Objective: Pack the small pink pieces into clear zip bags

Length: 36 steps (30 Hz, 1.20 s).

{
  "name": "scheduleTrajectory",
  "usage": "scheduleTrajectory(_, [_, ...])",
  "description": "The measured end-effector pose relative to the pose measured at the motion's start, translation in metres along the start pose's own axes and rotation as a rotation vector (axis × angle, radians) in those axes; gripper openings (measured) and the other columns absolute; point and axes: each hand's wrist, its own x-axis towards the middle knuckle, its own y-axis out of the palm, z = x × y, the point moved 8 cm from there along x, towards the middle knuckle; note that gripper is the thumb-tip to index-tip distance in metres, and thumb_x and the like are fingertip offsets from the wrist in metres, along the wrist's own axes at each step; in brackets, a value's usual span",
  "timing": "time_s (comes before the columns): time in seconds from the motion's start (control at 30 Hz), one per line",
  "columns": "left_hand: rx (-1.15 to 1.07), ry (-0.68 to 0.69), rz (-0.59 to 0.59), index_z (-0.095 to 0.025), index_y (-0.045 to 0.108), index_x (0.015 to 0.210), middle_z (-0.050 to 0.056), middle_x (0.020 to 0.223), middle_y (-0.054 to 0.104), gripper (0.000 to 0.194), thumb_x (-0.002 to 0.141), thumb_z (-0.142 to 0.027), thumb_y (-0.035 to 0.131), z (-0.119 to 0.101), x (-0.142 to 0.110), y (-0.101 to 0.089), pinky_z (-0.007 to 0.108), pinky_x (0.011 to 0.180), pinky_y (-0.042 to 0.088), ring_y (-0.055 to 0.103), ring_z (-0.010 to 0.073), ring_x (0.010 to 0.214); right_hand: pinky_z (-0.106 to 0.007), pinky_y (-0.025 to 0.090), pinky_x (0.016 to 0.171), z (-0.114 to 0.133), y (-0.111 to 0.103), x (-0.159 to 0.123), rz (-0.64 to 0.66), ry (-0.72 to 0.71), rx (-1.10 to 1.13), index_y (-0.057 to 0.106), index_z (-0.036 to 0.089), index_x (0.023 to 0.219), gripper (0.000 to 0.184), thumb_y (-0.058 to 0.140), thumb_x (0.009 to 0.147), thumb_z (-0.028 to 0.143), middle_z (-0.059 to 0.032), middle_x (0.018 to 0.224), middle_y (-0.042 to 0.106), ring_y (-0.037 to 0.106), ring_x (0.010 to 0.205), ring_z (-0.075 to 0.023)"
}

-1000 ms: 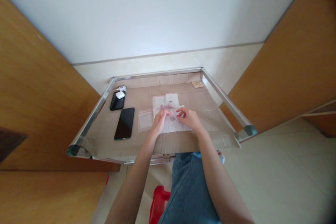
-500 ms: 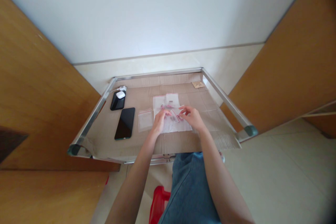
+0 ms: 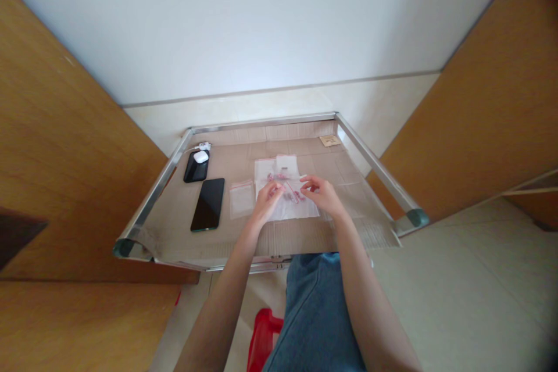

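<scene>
My left hand (image 3: 267, 204) pinches a small clear zip bag (image 3: 289, 190) with a red strip at its mouth, above a white sheet (image 3: 305, 210). Just right of the bag is my right hand (image 3: 321, 194), thumb and fingertips drawn together; anything between them is too small to make out. Small red pieces (image 3: 299, 195) show between the two hands. Behind them lie more clear zip bags (image 3: 264, 167), with several red pieces by their lower edge. One flat zip bag (image 3: 241, 200) rests left of my left hand.
A large black phone (image 3: 208, 204) and a smaller one (image 3: 196, 168) with a white earbud case (image 3: 201, 157) lie at left. A metal rail (image 3: 375, 157) borders the cardboard-covered surface (image 3: 344, 226). A brown paper packet (image 3: 330, 140) is in the back right corner.
My right hand has shifted very slightly right, its fingertips still close to the red pieces. My left hand stays at the zip bag almost unmoved.
</scene>
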Motion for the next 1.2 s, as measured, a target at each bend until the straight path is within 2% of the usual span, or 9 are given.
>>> scheduleTrajectory(0.13, [-0.016, -0.009, -0.016, -0.018, 0.057, 0.072, 0.002, 0.079, 0.061, 0.031, 0.086, -0.043, 0.044, -0.001, 0.0, -0.001, 0.03, 0.078, 0.042, 0.057, 0.0172, 0.082, -0.025, 0.041, 0.062, -0.005, 0.0, -0.005, 0.069, 0.035, -0.216, 0.064, 0.023, 0.095, 0.028, 0.063, 0.067, 0.022, 0.0009, 0.074, 0.07, 0.057, 0.058, -0.0123])
scheduleTrajectory(0.23, [0.019, -0.021, -0.014, -0.019, 0.058, 0.077, 0.002, 0.082, 0.062, 0.023, 0.08, -0.042, 0.055, 0.0, -0.001, 0.001, 0.029, 0.077, 0.043, 0.057, 0.0164, 0.081, -0.027, 0.04, 0.066, -0.002, 0.001, -0.008, 0.097, 0.036, -0.328, 0.064, 0.025, 0.096, 0.029, 0.064, 0.067, 0.022, 0.0026, 0.074, 0.07, 0.059, 0.061, -0.0131])
scheduleTrajectory(0.33, [0.078, -0.004, -0.013, -0.02, 0.057, 0.08, 0.001, 0.084, 0.062, 0.026, 0.069, -0.04, 0.067, -0.002, -0.002, 0.002, 0.028, 0.075, 0.043, 0.056, 0.0154, 0.079, -0.029, 0.039, 0.07, 0.001, 0.003, -0.009, 0.108, 0.041, -0.37, 0.064, 0.026, 0.097, 0.03, 0.063, 0.068, 0.02, 0.0029, 0.074, 0.07, 0.06, 0.065, -0.0137])
scheduleTrajectory(0.5, [0.112, 0.024, -0.008, -0.02, 0.055, 0.08, 0.0, 0.084, 0.06, 0.033, 0.061, -0.039, 0.074, -0.004, -0.003, 0.003, 0.028, 0.073, 0.042, 0.055, 0.0148, 0.078, -0.028, 0.038, 0.07, 0.002, 0.003, -0.008, 0.117, 0.05, -0.387, 0.063, 0.026, 0.098, 0.032, 0.061, 0.068, 0.017, 0.0029, 0.075, 0.07, 0.06, 0.067, -0.014])
scheduleTrajectory(0.73, [0.125, 0.03, 0.003, -0.02, 0.053, 0.079, -0.001, 0.082, 0.058, 0.029, 0.065, -0.037, 0.071, -0.007, -0.004, 0.003, 0.028, 0.074, 0.041, 0.054, 0.0151, 0.079, -0.025, 0.04, 0.064, 0.001, 0.002, -0.006, 0.096, 0.027, -0.341, 0.064, 0.025, 0.097, 0.031, 0.062, 0.067, 0.016, 0.0029, 0.074, 0.069, 0.058, 0.06, -0.0123])
scheduleTrajectory(0.97, [0.099, 0.026, -0.006, -0.02, 0.052, 0.078, -0.001, 0.08, 0.057, 0.028, 0.065, -0.034, 0.071, -0.005, -0.003, 0.003, 0.027, 0.074, 0.042, 0.054, 0.014, 0.076, -0.025, 0.044, 0.063, 0.007, -0.005, -0.002, -0.048, -0.019, -0.087, 0.062, 0.02, 0.098, 0.028, 0.058, 0.071, 0.021, -0.0011, 0.077, 0.067, 0.056, 0.059, -0.0119])
scheduleTrajectory(1.07, [0.088, 0.028, -0.006, -0.019, 0.052, 0.077, -0.001, 0.079, 0.058, 0.028, 0.064, -0.034, 0.072, -0.005, -0.002, 0.003, 0.026, 0.072, 0.041, 0.054, 0.0136, 0.075, -0.025, 0.044, 0.062, 0.011, -0.001, 0.0, -0.082, -0.03, -0.009, 0.062, 0.019, 0.096, 0.025, 0.055, 0.072, 0.023, -0.0018, 0.078, 0.067, 0.056, 0.059, -0.0118])
scheduleTrajectory(1.2, [0.058, 0.028, -0.011, -0.019, 0.053, 0.075, -0.001, 0.078, 0.059, 0.027, 0.064, -0.033, 0.072, -0.005, -0.001, 0.002, 0.027, 0.073, 0.042, 0.055, 0.0137, 0.075, -0.024, 0.044, 0.061, 0.016, 0.01, 0.001, -0.045, -0.042, 0.017, 0.062, 0.02, 0.097, 0.025, 0.055, 0.073, 0.024, -0.0016, 0.078, 0.067, 0.056, 0.06, -0.0116])
